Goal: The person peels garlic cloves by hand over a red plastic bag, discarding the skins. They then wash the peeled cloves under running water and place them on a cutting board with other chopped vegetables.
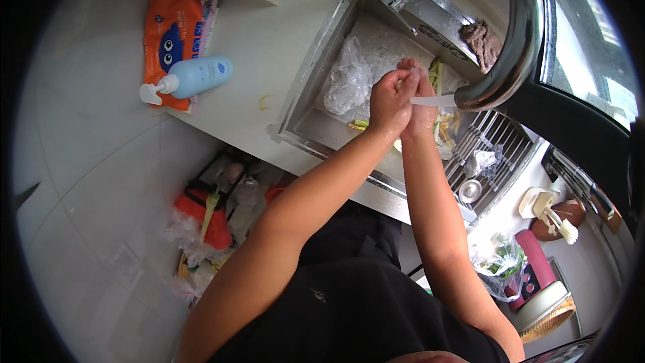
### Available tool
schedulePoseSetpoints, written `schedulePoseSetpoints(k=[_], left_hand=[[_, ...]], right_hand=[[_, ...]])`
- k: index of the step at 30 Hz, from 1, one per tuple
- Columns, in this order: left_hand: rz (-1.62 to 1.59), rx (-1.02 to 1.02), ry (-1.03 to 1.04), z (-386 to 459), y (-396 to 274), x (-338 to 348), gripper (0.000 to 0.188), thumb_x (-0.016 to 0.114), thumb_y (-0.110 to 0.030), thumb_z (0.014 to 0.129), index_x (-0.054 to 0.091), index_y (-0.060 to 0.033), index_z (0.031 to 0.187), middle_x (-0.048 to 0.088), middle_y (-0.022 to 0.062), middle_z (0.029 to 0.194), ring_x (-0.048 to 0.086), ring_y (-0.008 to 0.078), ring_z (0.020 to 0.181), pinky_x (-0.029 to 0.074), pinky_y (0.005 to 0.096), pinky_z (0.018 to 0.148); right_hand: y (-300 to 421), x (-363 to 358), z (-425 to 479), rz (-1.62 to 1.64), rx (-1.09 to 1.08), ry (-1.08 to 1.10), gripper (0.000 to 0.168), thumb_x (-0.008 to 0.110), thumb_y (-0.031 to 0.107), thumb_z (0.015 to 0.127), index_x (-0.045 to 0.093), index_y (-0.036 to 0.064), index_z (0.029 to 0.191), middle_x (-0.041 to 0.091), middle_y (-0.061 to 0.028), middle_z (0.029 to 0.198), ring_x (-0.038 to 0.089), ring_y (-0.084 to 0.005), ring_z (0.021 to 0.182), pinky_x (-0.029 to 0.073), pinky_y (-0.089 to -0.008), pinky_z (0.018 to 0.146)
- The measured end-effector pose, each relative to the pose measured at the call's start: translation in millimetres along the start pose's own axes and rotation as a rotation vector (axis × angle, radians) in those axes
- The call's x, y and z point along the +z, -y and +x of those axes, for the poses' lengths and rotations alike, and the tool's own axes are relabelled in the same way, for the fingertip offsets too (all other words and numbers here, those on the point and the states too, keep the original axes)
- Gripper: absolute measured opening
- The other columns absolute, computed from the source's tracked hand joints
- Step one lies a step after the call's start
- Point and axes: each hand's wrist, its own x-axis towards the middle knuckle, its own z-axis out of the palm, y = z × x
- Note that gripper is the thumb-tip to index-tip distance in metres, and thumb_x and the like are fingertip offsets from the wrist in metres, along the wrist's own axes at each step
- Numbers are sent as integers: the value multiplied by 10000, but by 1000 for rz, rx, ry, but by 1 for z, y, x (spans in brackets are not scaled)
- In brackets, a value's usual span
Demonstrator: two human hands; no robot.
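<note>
My left hand [394, 101] and my right hand [422, 106] are pressed together over a stainless steel sink [307, 128], both wet. Water runs onto them from the curved metal faucet [499, 83] at the right. Something small and pale shows between the fingers of my left hand; what it is I cannot tell. Below the hands, the sink holds a crumpled clear plastic bag [347, 80], green vegetable scraps [436, 76] and pale peelings [446, 128].
A light blue pump bottle [201, 76] lies on an orange wipes pack [174, 25] at the counter's left. A metal rack [468, 161] crosses the sink's right side, near a brush [559, 222] and bagged greens [499, 262]. Below left stands a bin area with a red bag [214, 224].
</note>
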Motion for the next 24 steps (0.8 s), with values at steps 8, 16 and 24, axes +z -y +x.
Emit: schedulePoseSetpoints(k=[8,16,24], left_hand=[[316,-18,122,9,-29,28,281,650,-260,948,705,10,895,717,79,823,656,137,771,516,289,748],[-364,-34,-144,5,-22,-16,338,569,-303,1010,715,2,1015,691,68,1064,636,151,979,493,285,902],[-511,-38,-123,-4,-27,-11,424,473,-336,1065,681,28,998,701,105,1059,645,189,1013,488,324,952]], right_hand=[[16,-24,-17,283,54,-105,407,498,275,1047,529,41,1378,598,-98,1313,598,-242,1173,476,-373,1025],[12,30,-9,-353,-106,105,342,493,208,991,633,5,1228,642,-95,1203,617,-219,1082,468,-335,1005],[13,27,-17,470,118,78,331,475,182,977,595,-43,1188,628,-159,1231,584,-277,1174,445,-392,1063]])
